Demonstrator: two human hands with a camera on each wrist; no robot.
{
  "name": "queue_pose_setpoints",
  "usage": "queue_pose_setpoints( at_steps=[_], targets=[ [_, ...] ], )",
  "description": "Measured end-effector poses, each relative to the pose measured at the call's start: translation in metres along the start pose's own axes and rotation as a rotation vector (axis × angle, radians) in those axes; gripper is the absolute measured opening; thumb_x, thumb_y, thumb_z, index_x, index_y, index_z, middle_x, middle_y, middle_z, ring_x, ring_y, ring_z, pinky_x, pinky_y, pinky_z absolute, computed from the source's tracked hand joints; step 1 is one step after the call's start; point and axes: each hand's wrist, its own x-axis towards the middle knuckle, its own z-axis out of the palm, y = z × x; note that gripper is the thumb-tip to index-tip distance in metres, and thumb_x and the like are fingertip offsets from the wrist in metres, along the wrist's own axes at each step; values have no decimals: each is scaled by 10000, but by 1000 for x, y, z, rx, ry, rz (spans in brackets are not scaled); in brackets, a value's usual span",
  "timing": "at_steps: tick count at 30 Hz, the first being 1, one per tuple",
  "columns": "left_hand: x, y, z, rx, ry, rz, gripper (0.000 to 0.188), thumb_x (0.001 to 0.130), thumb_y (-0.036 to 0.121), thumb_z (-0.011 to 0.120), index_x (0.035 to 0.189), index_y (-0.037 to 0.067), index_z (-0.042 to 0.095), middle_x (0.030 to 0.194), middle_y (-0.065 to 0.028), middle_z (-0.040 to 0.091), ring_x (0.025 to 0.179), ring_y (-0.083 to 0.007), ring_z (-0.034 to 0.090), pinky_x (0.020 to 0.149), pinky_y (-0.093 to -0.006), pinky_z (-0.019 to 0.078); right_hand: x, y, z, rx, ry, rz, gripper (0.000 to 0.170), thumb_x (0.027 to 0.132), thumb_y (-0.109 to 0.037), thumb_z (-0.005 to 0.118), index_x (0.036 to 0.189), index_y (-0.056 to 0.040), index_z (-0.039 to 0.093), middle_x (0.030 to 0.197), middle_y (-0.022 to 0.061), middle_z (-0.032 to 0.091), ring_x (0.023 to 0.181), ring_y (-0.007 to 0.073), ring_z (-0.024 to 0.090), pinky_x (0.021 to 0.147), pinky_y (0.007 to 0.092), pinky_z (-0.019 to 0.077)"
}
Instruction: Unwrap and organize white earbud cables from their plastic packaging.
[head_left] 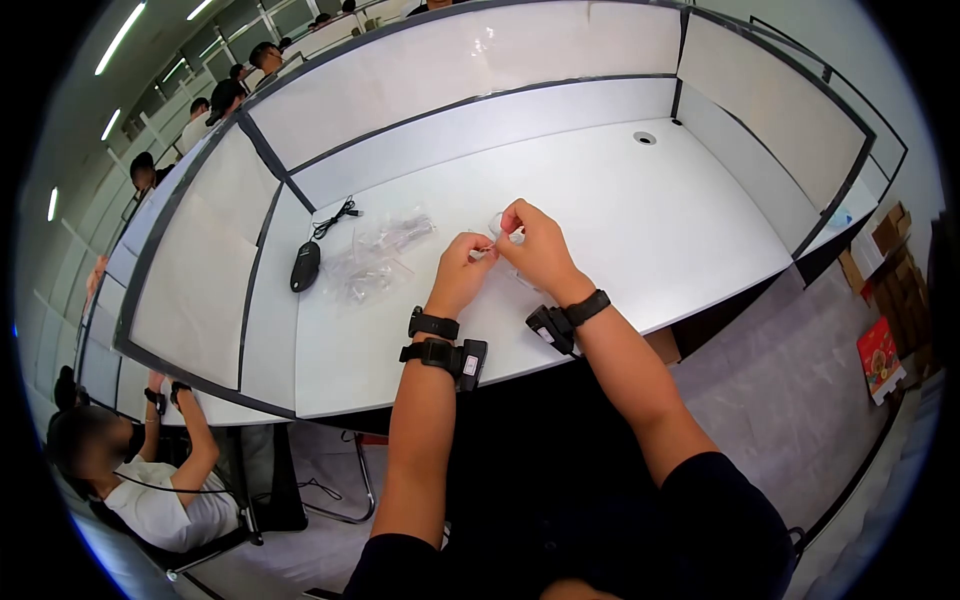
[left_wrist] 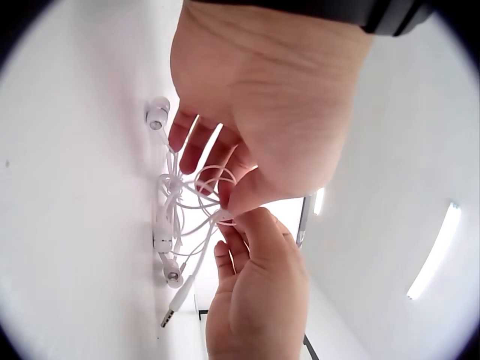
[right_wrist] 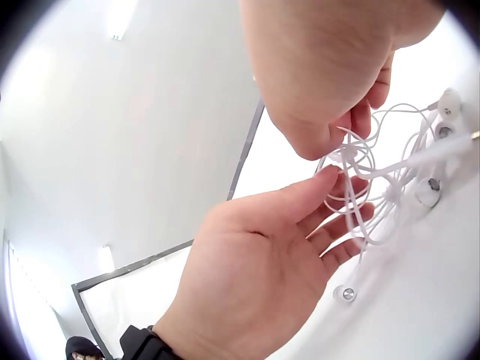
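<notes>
A white earphone cable, looped and tangled, hangs between both hands. My left hand pinches it between thumb and index finger, the other fingers spread behind the loops. The right hand pinches the cable right beside the left fingertips. In the left wrist view, one earbud lies above the coils and another below, near the metal-tipped plug. In the right wrist view the plug points right.
Clear plastic bags lie on the white desk left of the hands. Beyond them are a black mouse and its coiled cord. Partition panels enclose the desk. A seated person is at the lower left.
</notes>
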Motion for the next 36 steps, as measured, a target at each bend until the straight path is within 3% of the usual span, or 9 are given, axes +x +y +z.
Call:
queue_pose_setpoints(
  at_steps=[5,8,17,20,23,26,29,32,36],
  targets=[
    [1,-11,-2,52,-61,44,167,842,163,650,894,5,667,936,-95,638,874,-239,585,773,-347,458,0,5,2,-2,-41,-8,153,794,-46,671,898,-43,558,847,78,635,770,202,642,716,321,513],
    [-1,-2,-6,208,-80,55,147,878,148,633,863,5,663,907,-49,616,858,-160,561,774,-281,432,0,-1,-1,11,-77,42,153,788,-39,674,890,-48,561,841,81,633,730,200,643,676,320,518],
    [-2,20,-3,-10,31,212,338,977,284,610,785,12,669,905,-69,602,862,-192,563,784,-315,448,-1,3,0,-37,-67,28,158,759,-34,676,872,-48,566,815,102,633,703,229,643,646,334,524],
    [0,20,-3,-185,77,219,308,990,240,589,795,15,664,892,-45,597,879,-151,574,820,-286,451,-1,12,3,-26,-76,84,162,757,-46,679,876,-43,569,782,110,647,693,244,654,641,341,526],
    [-4,33,-4,-371,14,140,320,1035,222,516,861,-7,656,849,-12,580,857,-135,566,848,-278,442,-2,14,5,37,-40,117,154,764,-57,674,877,-38,571,752,115,659,682,255,663,633,348,527],
    [-4,36,-5,-441,-10,48,359,1027,279,525,863,-6,668,768,-9,577,828,-125,553,822,-267,428,-1,13,5,52,-29,145,141,774,-63,666,877,-37,573,741,117,663,677,258,666,629,352,525],
    [1,17,-16,-377,-202,-15,398,1006,344,551,884,-5,698,700,6,554,743,-112,509,734,-260,410,0,17,5,-5,-17,115,142,777,-68,667,879,-37,574,739,117,657,675,251,664,629,353,524],
    [-4,28,-11,-118,-215,-226,451,988,411,564,896,-2,720,656,25,521,677,-93,448,655,-256,379,0,13,2,15,-5,90,146,783,-72,670,885,-34,574,746,118,653,672,241,663,625,352,522],
    [-5,27,-3,-55,-59,-77,359,994,342,579,919,24,727,660,40,514,653,-86,426,612,-262,355,2,-3,-3,91,2,129,131,797,-63,661,887,-27,573,785,115,655,678,222,663,622,337,518]
  ],
)
